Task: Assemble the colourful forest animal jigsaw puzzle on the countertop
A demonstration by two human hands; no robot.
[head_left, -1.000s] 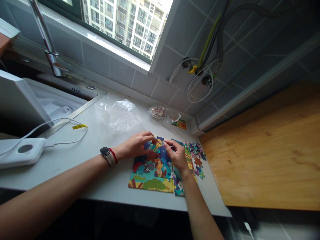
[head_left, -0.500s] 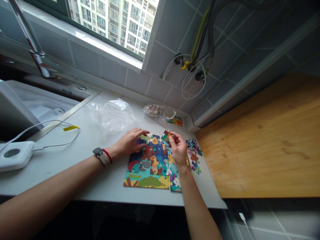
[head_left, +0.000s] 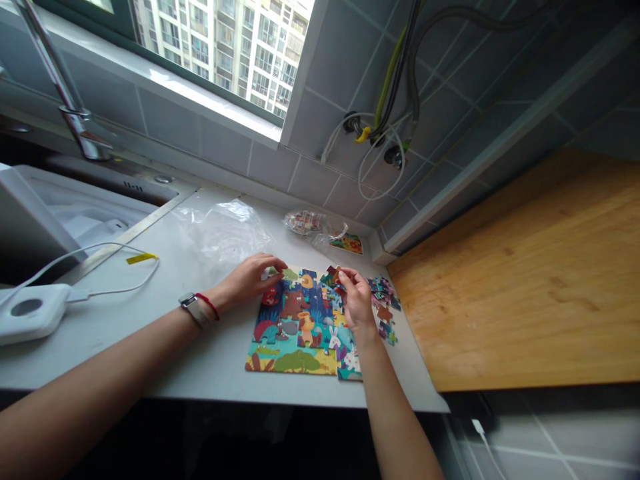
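A partly joined jigsaw puzzle (head_left: pixel 300 327) with cartoon animals lies flat on the white counter. My left hand (head_left: pixel 255 279) rests at its upper left corner, thumb and fingers apart, holding nothing. At the upper right edge, my right hand (head_left: pixel 356 297) pinches a puzzle piece (head_left: pixel 331 273) between thumb and fingers; the piece is tilted over the joined part. My right hand and forearm hide some of the puzzle's right side. Loose puzzle pieces (head_left: pixel 384 293) lie in a heap to the right of that hand.
Behind the puzzle lie a crumpled clear plastic bag (head_left: pixel 225 230), a bag of pieces (head_left: pixel 304 222) and a small picture card (head_left: pixel 347 243). A white charger (head_left: pixel 35 310) with a cable is at left, near the sink (head_left: pixel 150 213). A wooden board (head_left: pixel 520 280) borders the right.
My left hand has shifted slightly left, off the puzzle's upper left part, uncovering a red figure. My right hand has lowered its piece a little toward the puzzle.
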